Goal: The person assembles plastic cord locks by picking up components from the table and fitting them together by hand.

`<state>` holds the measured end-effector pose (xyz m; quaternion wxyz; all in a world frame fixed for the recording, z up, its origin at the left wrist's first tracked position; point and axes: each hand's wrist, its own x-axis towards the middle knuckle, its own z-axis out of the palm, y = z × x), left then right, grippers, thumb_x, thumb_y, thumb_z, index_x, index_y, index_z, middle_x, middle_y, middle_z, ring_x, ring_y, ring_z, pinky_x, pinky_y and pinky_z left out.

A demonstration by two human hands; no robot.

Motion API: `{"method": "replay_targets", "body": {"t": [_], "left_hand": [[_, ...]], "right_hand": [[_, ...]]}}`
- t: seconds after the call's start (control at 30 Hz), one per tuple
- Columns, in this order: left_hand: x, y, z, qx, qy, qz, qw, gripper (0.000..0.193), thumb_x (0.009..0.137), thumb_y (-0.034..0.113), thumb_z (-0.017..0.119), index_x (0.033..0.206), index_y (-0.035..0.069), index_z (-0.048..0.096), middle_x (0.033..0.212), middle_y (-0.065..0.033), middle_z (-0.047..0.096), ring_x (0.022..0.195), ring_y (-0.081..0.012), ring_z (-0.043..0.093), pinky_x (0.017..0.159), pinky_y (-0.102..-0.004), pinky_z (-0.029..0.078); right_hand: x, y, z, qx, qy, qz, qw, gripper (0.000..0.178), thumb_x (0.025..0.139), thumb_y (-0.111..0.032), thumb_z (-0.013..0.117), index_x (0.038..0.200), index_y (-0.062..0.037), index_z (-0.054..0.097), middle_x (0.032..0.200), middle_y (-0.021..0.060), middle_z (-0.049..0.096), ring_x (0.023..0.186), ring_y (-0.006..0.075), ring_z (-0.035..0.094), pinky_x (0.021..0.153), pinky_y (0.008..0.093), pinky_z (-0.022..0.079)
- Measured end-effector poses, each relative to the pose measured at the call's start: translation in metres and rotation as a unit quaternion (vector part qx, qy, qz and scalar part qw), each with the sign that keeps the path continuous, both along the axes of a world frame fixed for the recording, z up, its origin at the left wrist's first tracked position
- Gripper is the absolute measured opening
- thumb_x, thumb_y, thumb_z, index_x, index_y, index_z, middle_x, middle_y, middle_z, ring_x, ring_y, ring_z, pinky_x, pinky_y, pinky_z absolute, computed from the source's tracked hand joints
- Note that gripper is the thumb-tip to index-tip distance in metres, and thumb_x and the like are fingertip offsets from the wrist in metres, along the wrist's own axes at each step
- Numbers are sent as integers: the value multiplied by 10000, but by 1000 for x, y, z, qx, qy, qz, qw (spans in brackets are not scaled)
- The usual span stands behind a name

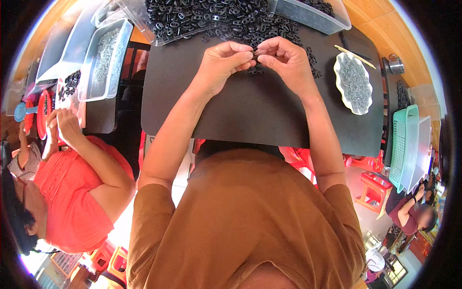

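Over the far part of the dark table [255, 115], my two hands meet at the fingertips. My left hand [223, 62] pinches a small black plastic piece [255, 55] between thumb and forefinger. From the other side my right hand [287, 59] pinches the same piece; fingers cover most of it. Just beyond my hands lies a large heap of black two-holed plastic pieces [207, 19], with some loose ones scattered below my fingers. To the right stands a white scalloped dish [337, 72] full of small shiny bits [355, 84], too fine to tell.
Two thin sticks [356, 57] lie beyond the dish. A clear bin [310, 20] stands at the far right, a metal cup [396, 64] and green basket [403, 139] farther right. At left, a person in red [82, 192] works beside a clear bin [105, 62].
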<state>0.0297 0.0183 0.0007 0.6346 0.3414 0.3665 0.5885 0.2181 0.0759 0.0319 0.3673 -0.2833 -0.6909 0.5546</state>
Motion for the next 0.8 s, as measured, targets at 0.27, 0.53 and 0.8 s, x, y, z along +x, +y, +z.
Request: {"method": "replay_targets", "body": {"t": [0.27,0.53,0.8], "left_hand": [[3,0,1,16,32,19,999,144,891,24,686,1033,25,661,964,-67,690,889,-183,694,815,-276,573],[8,0,-3,33,48,28,998,146,883,5,683,1029,4,683,983,-89,698,885,-187,694,830,-291,575],[11,-1,-2,8,19,47,999,128,871,-9,690,998,4,696,965,-91,703,886,-191,694,821,-308,581]], "right_hand": [[-4,-5,2,74,-69,-56,993,96,905,-106,670,956,-27,652,792,6,657,709,69,609,652,230,504],[-11,-12,2,133,-104,-75,983,77,919,-80,621,887,-10,613,735,45,652,666,80,597,617,239,475],[-18,-17,-5,122,-70,-114,984,99,923,-88,620,867,-8,605,708,36,647,644,71,581,594,231,455]]}}
